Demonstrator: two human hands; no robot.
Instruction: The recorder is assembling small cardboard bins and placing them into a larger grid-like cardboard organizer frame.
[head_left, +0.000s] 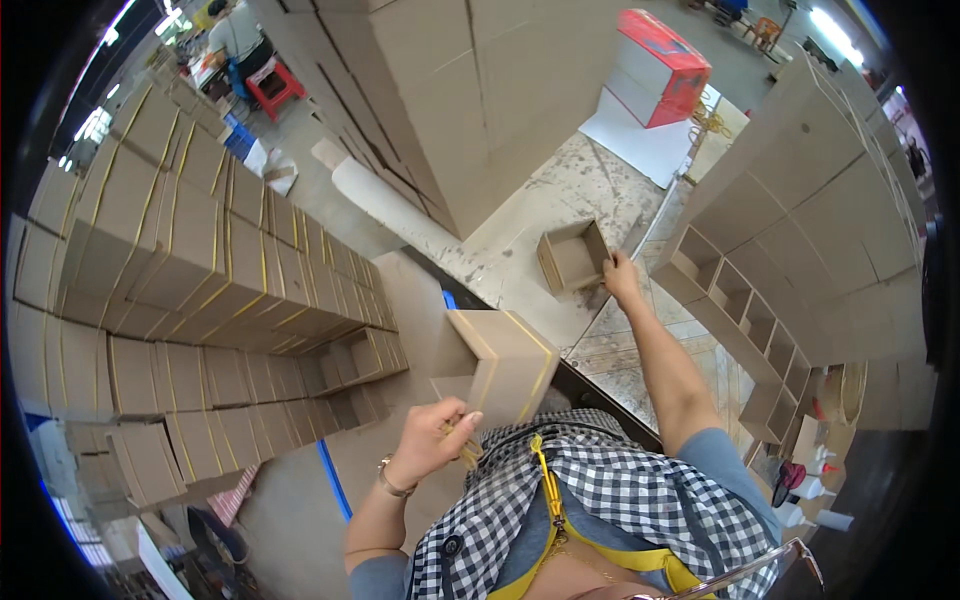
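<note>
Cardboard stacks are crowding a workshop around a scuffed grey counter (520, 250). Near its front edge, the left hand (432, 440) is closing its grip on a flap of a strapped cardboard box (505, 362); it looks light and stiff, best held by its edges. Farther back, the right hand (620, 275) is pinching the wall of a small open box (572, 256), which is showing nothing inside. Open cubby shelves (745, 315) are lining the counter's right side
</note>
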